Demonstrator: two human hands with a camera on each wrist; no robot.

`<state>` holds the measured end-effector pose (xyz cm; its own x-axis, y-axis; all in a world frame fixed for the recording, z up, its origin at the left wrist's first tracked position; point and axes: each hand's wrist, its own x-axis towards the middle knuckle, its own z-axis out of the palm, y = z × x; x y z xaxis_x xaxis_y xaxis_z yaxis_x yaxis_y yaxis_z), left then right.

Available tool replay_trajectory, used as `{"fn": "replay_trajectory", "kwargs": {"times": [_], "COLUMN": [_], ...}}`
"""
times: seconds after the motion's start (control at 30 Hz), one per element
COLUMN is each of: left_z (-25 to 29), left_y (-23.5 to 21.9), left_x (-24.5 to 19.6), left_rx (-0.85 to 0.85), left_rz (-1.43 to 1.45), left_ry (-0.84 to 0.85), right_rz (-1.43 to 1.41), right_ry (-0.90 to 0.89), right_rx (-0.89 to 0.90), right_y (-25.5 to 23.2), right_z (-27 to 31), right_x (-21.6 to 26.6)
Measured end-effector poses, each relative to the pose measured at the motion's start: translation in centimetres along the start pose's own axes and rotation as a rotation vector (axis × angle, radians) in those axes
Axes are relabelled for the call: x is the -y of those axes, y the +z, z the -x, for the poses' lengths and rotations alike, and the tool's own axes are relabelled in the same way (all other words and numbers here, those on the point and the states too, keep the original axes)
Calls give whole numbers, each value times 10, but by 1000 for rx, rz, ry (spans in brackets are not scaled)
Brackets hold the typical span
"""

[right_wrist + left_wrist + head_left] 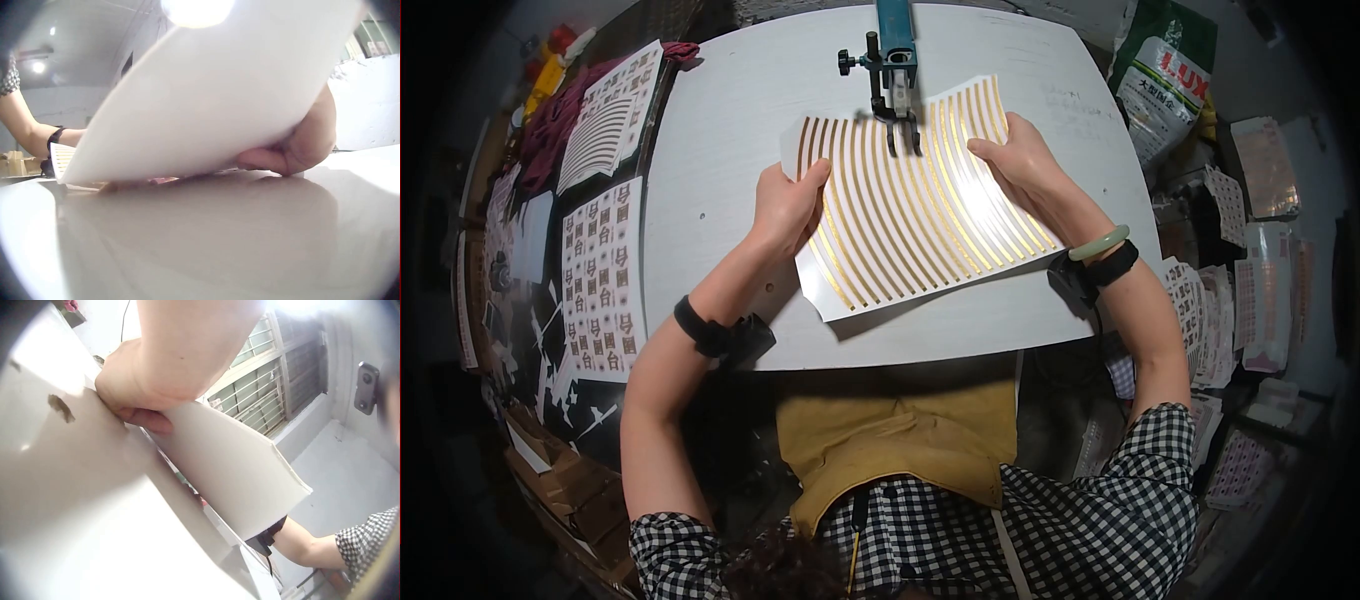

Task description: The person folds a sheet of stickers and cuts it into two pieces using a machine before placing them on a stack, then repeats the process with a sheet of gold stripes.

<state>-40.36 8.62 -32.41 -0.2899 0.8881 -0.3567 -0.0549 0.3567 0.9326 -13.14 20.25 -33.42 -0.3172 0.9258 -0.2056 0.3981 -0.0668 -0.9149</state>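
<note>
A white sheet with curved gold stripes is held bowed above the white table. My left hand pinches its left edge, thumb on the striped face. At the upper right edge my right hand grips it the same way. The black two-pronged foot of a teal machine arm overlaps the sheet's far edge in the head view. Both wrist views show the plain white underside, with fingers of the left hand and right hand beneath it.
Printed sheets lie on a dark surface at the left, with a striped sheet farther back. A green and white bag stands at the back right. Stacks of printed sheets are right of the table; cardboard boxes sit low left.
</note>
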Motion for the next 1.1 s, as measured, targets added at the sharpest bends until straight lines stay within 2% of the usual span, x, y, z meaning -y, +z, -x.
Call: {"fn": "replay_trajectory", "kwargs": {"times": [0.1, 0.63, 0.73, 1.1], "left_z": [2, -16, -19, -21], "left_y": [2, -5, -7, -5], "left_x": [-4, -6, -6, -17], "left_rx": [-30, 35, 30, 31], "left_rz": [1, -16, -15, -100], "left_ry": [-7, -12, -9, -29], "right_rz": [7, 21, -7, 68], "right_ry": [12, -6, -44, -5], "right_rx": [-6, -12, -5, -43], "right_y": [0, 2, 1, 3], "right_z": [0, -3, -13, -9], "right_x": [2, 3, -12, 4]}}
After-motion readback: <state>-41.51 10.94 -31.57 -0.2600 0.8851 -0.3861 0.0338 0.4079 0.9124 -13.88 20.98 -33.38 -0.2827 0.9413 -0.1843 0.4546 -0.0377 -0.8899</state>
